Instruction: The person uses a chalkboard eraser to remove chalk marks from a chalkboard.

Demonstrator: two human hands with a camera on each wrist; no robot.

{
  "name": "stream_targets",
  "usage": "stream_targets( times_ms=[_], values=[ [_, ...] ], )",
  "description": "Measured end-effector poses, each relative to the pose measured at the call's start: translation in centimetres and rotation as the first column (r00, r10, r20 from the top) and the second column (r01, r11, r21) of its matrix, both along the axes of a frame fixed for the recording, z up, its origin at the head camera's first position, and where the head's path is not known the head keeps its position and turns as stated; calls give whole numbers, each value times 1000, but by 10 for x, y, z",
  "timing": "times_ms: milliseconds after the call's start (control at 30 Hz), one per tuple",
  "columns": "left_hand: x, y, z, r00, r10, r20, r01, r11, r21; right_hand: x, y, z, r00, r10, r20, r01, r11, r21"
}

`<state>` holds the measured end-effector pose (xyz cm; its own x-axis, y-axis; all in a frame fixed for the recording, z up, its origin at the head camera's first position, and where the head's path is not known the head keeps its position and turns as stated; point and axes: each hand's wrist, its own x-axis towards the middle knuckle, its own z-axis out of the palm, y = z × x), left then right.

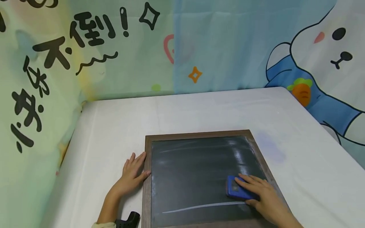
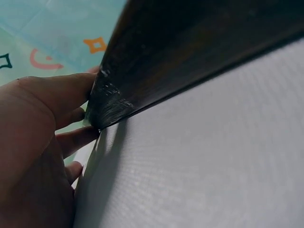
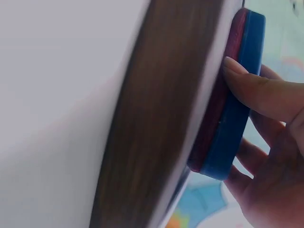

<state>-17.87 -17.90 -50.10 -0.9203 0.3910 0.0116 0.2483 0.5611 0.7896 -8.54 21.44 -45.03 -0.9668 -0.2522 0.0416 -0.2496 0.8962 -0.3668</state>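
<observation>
A wood-framed chalkboard (image 1: pixel 199 177) lies flat on the white table, with chalk smears and a white line near its front edge. My right hand (image 1: pixel 262 193) grips a blue eraser (image 1: pixel 235 188) and holds it against the board's right part; in the right wrist view the eraser (image 3: pixel 232 109) shows its red felt side on the board, thumb along its edge. My left hand (image 1: pixel 132 174) lies with straight fingers on the table, thumb touching the board's left frame (image 1: pixel 146 177). In the left wrist view the fingers (image 2: pixel 61 99) rest against the frame's dark corner (image 2: pixel 109 107).
A white table (image 1: pixel 114 126) spreads around the board, with a faint bluish stain (image 1: pixel 271 147) to the right. Printed cloth backdrops (image 1: pixel 199 44) stand at the back and both sides. A black device (image 1: pixel 128 220) sits by my left wrist.
</observation>
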Motion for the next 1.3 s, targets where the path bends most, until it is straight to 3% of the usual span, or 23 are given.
stream_targets(
  times_ms=[167,233,300,400,500,733,900,1067,1300],
  values=[
    [-3,5,3,999,-26,-18,26,1000,-4,7,41,-2,991,-24,130,24,1000,1],
    [-3,8,3,999,-33,-29,33,999,-11,7,43,0,989,-19,148,17,1000,13],
    [-3,9,4,999,-35,-35,35,999,-14,5,37,2,994,-11,109,7,999,36],
    [-3,10,5,999,-26,-41,26,1000,-14,0,10,3,999,34,8,-34,998,46],
    [-3,9,5,999,-30,-35,30,999,-13,-7,-35,4,991,118,-56,-115,992,58],
    [-3,5,5,999,-10,-33,9,1000,-27,-19,-144,13,949,316,-6,-314,946,85],
    [0,2,3,1000,-5,-13,5,1000,-2,-19,-180,14,930,366,18,-365,919,147],
    [1,4,-4,1000,-15,-10,15,1000,13,-19,-163,11,948,314,58,-317,946,66],
    [-1,0,-1,1000,-2,-17,2,1000,-3,-14,-78,4,993,120,-15,-119,992,29]
  ],
)
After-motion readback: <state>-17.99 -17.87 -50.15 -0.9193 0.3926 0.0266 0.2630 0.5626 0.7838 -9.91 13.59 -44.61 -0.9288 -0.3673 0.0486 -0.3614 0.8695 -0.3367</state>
